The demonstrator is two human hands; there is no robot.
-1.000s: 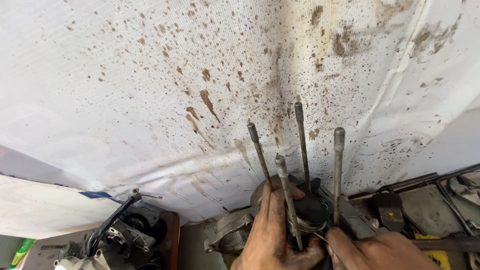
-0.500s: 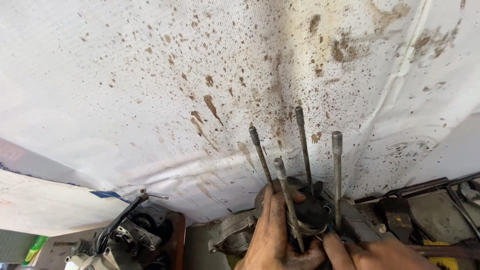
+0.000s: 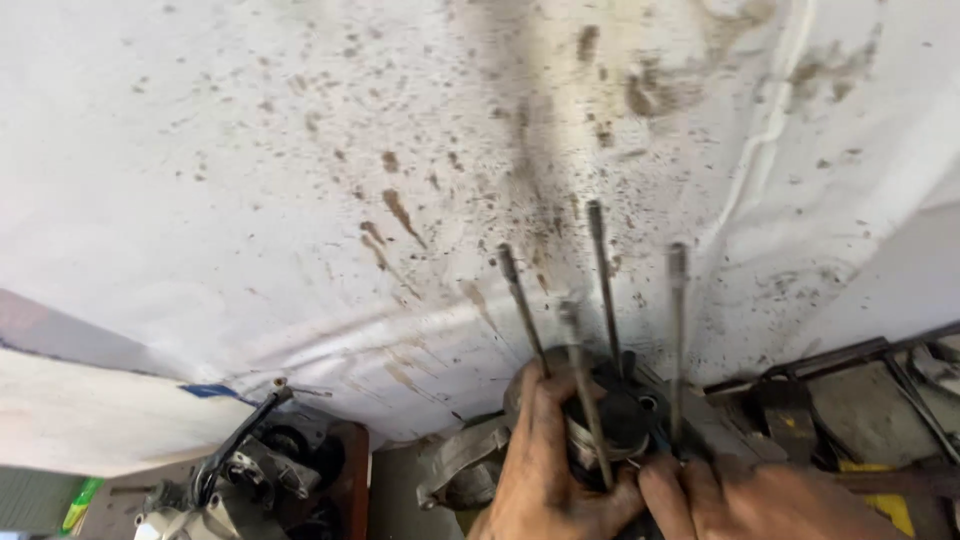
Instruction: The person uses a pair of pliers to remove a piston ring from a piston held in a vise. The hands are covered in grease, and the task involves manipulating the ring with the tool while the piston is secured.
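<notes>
A dark metal engine block (image 3: 612, 420) with several long threaded studs (image 3: 602, 285) sticking up sits at the bottom middle of the head view. My left hand (image 3: 545, 470), smeared with grease, wraps around the block's left side, thumb near one stud. My right hand (image 3: 745, 500) presses its fingertips against the block's lower right edge, at the base of the right stud (image 3: 677, 340). Whether the right hand grips a small part is hidden by blur.
A white sheet (image 3: 300, 180) spattered with brown oil stains fills the background. A small engine part with a black lever (image 3: 235, 465) lies at the lower left. Metal frames and tools (image 3: 850, 390) sit at the right. A curved metal casing (image 3: 455, 465) lies beside the block.
The view has shifted slightly; both hands stay on the block, with the right hand's fingers moving a little closer to the left hand.
</notes>
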